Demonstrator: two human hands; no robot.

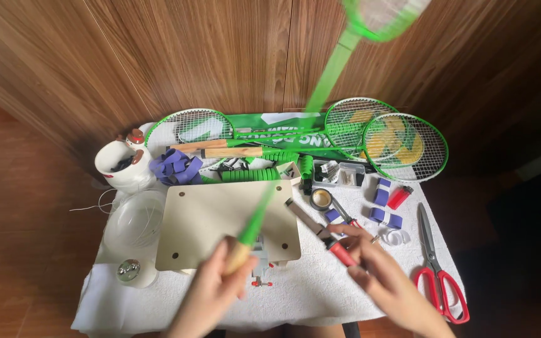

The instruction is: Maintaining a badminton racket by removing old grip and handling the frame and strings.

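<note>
The left hand (211, 288) is wrapped tight around the bare wooden handle of a green-framed badminton racket (336, 59), whose blurred shaft rises over the table to the stringed head at the top edge. The right hand (377, 269) has its fingers closed on the red-handled tool (320, 228), which has a flat metal blade and lies on the white towelling cloth (308, 294). Beside it sits a smooth cream board (208, 219) with rounded corners. The white ceramic mug (120, 166) holds dark pieces I cannot make out; a clear plastic compartment box (344, 175) holds small metal bits. Red-handled steel scissors (436, 269) lie near the right edge.
</note>
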